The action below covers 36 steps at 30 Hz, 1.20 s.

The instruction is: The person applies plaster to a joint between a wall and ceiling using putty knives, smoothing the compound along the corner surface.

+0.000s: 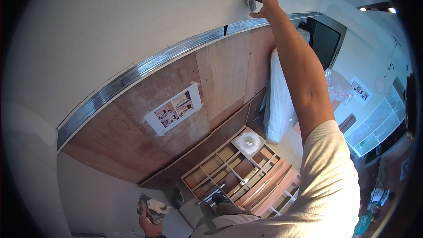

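Note:
My right arm stretches up to the pale ceiling (pixel 176 9). Up there my right hand (pixel 267 2) grips a thin, flat putty scraper (pixel 253 2), its face close against the surface. Fingers and thumb spread along the scraper's edges, and a shadow falls beside it. Low at the left, my left hand (pixel 151 227) is closed round a dark, smeared putty plate (pixel 144 205). A lump of white putty (pixel 157 206) sits on this plate. The plate's grip is partly hidden by the hand.
A shiny metal strip (pixel 145 68) runs between ceiling and plywood wall (pixel 224 70), where a printed sheet (pixel 174 109) is taped. Below stands a slatted wooden frame (pixel 211 172) with loose boards (pixel 264 185). A plastic-wrapped mattress (pixel 278 101) leans behind. Another person (pixel 365 221) is at lower right.

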Available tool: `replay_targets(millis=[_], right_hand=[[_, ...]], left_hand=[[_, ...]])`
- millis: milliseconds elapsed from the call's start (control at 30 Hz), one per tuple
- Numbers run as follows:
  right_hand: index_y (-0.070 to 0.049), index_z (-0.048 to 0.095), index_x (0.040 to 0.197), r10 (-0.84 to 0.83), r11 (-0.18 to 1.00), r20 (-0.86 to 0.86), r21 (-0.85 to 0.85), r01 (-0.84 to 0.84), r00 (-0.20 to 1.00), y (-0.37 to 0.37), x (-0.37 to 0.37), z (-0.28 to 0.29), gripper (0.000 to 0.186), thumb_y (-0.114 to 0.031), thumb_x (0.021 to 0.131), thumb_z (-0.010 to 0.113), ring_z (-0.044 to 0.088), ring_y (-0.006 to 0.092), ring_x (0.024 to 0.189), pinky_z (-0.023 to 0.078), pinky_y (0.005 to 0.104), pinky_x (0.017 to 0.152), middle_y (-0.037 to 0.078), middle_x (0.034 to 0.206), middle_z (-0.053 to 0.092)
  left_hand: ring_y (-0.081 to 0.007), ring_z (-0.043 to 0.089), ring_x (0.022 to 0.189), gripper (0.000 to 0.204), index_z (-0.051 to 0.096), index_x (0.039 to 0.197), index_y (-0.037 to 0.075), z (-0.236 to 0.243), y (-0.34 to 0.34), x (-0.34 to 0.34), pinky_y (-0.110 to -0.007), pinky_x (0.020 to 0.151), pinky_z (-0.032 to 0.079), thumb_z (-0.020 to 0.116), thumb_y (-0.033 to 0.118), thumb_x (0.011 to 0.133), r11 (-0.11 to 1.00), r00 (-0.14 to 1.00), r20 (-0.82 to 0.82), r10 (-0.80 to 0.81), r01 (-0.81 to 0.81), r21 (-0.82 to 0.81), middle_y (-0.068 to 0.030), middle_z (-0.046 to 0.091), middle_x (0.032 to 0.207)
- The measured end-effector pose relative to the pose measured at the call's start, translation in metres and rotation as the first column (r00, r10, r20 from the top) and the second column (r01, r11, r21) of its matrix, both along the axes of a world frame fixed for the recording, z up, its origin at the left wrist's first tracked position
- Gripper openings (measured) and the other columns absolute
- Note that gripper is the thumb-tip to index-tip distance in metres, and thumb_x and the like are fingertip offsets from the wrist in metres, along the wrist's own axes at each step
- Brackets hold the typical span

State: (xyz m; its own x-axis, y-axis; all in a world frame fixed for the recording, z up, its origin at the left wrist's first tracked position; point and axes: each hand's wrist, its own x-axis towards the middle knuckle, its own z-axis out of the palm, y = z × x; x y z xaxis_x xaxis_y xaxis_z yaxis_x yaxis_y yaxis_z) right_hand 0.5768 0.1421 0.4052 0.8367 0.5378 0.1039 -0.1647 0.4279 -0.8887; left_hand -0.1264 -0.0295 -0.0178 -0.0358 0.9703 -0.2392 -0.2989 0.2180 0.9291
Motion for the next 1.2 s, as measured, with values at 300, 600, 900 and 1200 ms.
replay_targets(millis=[300, 600, 900, 1200], right_hand=[[-0.017, 0.056, 0.139, 0.045, 0.997, 0.045, -0.065, -0.042, 0.998, -0.005, -0.074, -0.002, 0.06, -0.047, 0.089, 0.07, 0.045, 0.0436, 0.134, 0.037, 0.0733, 0.106, 0.013, 0.145, 0.054], [-0.006, 0.058, 0.139, -0.01, 0.998, 0.042, -0.065, 0.013, 0.999, -0.003, -0.18, -0.003, 0.071, -0.044, 0.083, 0.075, 0.054, 0.0445, 0.127, 0.046, 0.0666, 0.098, 0.019, 0.146, 0.053], [-0.009, 0.065, 0.137, -0.054, 0.995, 0.116, -0.079, 0.064, 0.992, 0.005, -0.276, -0.003, 0.062, -0.044, 0.086, 0.068, 0.06, 0.0399, 0.123, 0.051, 0.0542, 0.098, 0.02, 0.14, 0.059], [-0.011, 0.063, 0.139, -0.001, 0.998, 0.167, -0.061, 0.011, 0.986, 0.015, -0.337, -0.012, 0.06, -0.044, 0.089, 0.063, 0.059, 0.0389, 0.126, 0.049, 0.0514, 0.104, 0.018, 0.142, 0.058]], left_hand=[[-0.0294, 0.066, 0.117, 0.038, 0.055, 0.138, 0.006, -0.002, 0.012, 0.005, -0.049, 0.1, 0.054, 0.053, 0.03, 0.107, 0.975, 0.899, 0.433, 0.066, 0.034, -0.219, -0.011, 0.067, 0.13], [-0.0274, 0.067, 0.115, 0.035, 0.057, 0.134, 0.007, -0.004, -0.001, -0.01, -0.047, 0.099, 0.055, 0.05, 0.029, 0.109, 0.979, 0.885, 0.458, 0.082, 0.016, -0.204, -0.0099, 0.068, 0.127], [-0.0275, 0.065, 0.121, 0.039, 0.056, 0.139, 0.006, -0.016, -0.02, -0.036, -0.048, 0.105, 0.053, 0.053, 0.029, 0.107, 0.989, 0.879, 0.475, 0.037, 0.036, -0.145, -0.0104, 0.066, 0.134], [-0.029, 0.065, 0.118, 0.032, 0.057, 0.131, 0.005, -0.011, -0.032, -0.044, -0.048, 0.103, 0.052, 0.053, 0.026, 0.108, 0.99, 0.862, 0.501, 0.078, -0.008, -0.14, -0.0111, 0.067, 0.127]])
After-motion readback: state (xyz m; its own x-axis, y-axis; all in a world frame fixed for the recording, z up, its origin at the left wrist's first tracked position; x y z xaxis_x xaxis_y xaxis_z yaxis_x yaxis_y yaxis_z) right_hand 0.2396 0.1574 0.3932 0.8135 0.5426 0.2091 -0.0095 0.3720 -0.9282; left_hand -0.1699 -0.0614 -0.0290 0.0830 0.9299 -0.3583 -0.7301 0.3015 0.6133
